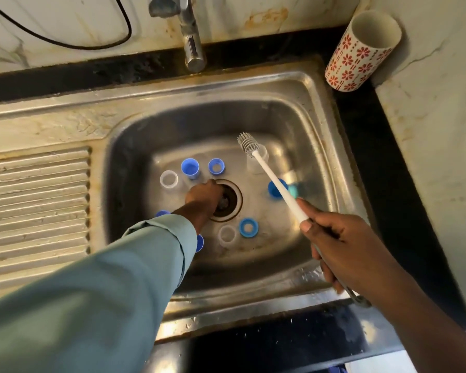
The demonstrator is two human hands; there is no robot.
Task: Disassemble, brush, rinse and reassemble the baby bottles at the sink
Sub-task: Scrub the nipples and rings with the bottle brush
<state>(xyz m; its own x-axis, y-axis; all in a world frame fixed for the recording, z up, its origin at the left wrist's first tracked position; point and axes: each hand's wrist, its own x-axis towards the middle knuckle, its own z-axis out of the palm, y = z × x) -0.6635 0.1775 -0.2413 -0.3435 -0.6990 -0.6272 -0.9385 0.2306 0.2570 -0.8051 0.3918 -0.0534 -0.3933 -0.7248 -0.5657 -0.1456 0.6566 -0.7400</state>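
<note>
- The right hand (342, 249) holds the bottle brush (275, 179) by the lower end of its handle, fingers wrapped around it and thumb lying along the shaft; this grip keeps the bristled head raised ahead of it over the sink (315, 109), likely parked ready while the other hand fetches a part.
- The left hand (203, 195) reaches down to the basin floor at the edge of the drain (226, 200). Its fingers are curled downward, but whether this grip pinches anything cannot be told, since the knuckles hide the fingertips.
- The bottles lie disassembled around the left grip: a clear ring (169, 179) just to its left, a blue cap (190, 168) and a blue collar (216, 166) just beyond it, another clear ring (227, 235) and a blue ring (249, 227) on its near right side.
- A clear bottle body (258, 164) stands beneath the brush head, well ahead of the right grip; scattering the pieces probably lets each be brushed singly.
- The tap (191, 47) shows no running water.
- A flowered cup (361, 52) stands on the tabletop far beyond the right grip.
</note>
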